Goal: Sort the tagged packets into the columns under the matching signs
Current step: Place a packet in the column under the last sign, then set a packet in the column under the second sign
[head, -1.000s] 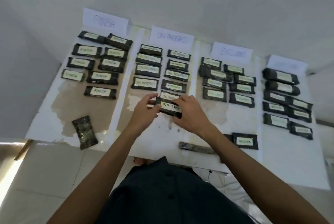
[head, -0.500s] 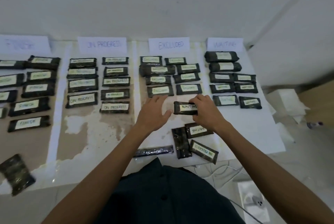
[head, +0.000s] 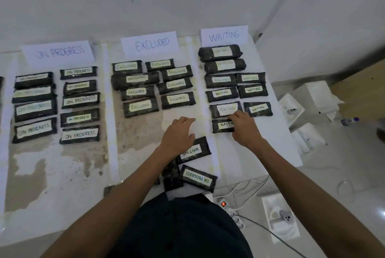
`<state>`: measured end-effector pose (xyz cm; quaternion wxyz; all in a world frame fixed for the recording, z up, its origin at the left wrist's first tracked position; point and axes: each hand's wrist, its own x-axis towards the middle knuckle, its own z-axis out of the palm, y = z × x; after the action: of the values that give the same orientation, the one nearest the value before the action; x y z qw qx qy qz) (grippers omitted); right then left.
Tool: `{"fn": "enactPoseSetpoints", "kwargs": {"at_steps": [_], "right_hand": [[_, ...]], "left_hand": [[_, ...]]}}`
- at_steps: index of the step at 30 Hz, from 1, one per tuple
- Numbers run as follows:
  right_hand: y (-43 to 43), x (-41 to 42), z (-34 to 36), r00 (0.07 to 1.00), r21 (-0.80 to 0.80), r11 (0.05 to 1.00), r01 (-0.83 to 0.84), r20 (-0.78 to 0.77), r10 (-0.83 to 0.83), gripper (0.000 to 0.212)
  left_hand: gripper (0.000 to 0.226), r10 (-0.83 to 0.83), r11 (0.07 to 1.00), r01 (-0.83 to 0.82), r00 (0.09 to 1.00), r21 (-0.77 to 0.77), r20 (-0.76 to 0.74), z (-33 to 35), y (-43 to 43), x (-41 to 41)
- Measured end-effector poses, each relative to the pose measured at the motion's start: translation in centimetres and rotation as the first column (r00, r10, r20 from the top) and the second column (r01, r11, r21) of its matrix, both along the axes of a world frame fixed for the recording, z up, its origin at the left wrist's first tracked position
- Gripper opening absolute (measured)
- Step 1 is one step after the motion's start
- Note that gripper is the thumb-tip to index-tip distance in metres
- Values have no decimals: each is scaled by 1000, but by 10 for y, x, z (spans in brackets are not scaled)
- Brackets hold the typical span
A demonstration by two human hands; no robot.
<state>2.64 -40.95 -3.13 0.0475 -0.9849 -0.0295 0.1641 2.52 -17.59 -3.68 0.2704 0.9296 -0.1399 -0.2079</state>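
The right hand (head: pixel 244 129) has its fingers (head: pixel 239 115) clamped on the 3 o'clock end of the held packet (head: pixel 221 126), a dark packet tagged WAITING that lies flat on the white surface (head: pixel 260 145). It lies at the 6 o'clock end of the column under the WAITING sign (head: pixel 224 35), just beside another packet with the same tag (head: pixel 225 109) at its 12 o'clock. The left hand (head: pixel 179 135) holds nothing. Its fingers are straight, a little apart and pointing toward 1 o'clock, over the bare strip between the EXCLUDED column and the WAITING column; whether it touches anything cannot be told. At the wrist's 3 o'clock lies a tilted loose WAITING packet (head: pixel 196 150). At that packet's 6 o'clock, near the front edge, lies a loose ON PROGRESS packet (head: pixel 198 178), with an untagged dark packet (head: pixel 171 176) at its 9 o'clock. The EXCLUDED sign (head: pixel 150 44) and the ON PROGRESS sign (head: pixel 58 52) stand at 12 o'clock of their own filled columns. On the floor at the surface's 3 o'clock sit white boxes (head: pixel 312 95), and at 5 o'clock a power strip (head: pixel 230 210) shows a red light.
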Motion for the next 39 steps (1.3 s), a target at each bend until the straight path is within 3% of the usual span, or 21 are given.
{"fn": "enactPoseSetpoints", "kwargs": {"at_steps": [7, 15, 21, 24, 27, 31, 33, 36, 39], "right_hand": [[-11, 7, -20, 999, -27, 999, -43, -9, 43, 44], [-11, -4, -22, 991, 85, 992, -92, 108, 82, 52], [39, -24, -11, 939, 249, 918, -309, -72, 336, 63], [65, -32, -21, 882, 188, 888, -419, -148, 448, 69], [80, -36, -27, 875, 95, 888, -450, -152, 459, 67], [87, -34, -24, 907, 51, 914, -403, -110, 407, 67], [87, -34, -21, 945, 117, 945, -307, -82, 317, 69], [89, -36, -10, 994, 366, 931, -7, -102, 48, 72], [92, -43, 2, 976, 528, 828, 191, -193, -101, 72]], "left_hand": [[52, -15, 999, 16, 1000, 36, -12, -15, -18, 5], [52, 47, 998, -47, 999, 51, -16, -23, 3, -15], [68, 5, 985, 0, 1000, 175, -31, -32, 23, -41], [74, -59, 965, 62, 998, 253, -21, -35, 23, -44], [71, -91, 953, 90, 996, 290, -11, -36, 22, -45], [69, -18, 976, 15, 1000, 215, 14, -32, 24, -46], [69, 176, 983, -176, 984, 49, 8, -29, 25, -48], [60, 486, 797, -563, 813, -218, -322, -17, 21, -48], [26, 478, 710, -644, 737, -285, -478, -8, 18, -45]]}}
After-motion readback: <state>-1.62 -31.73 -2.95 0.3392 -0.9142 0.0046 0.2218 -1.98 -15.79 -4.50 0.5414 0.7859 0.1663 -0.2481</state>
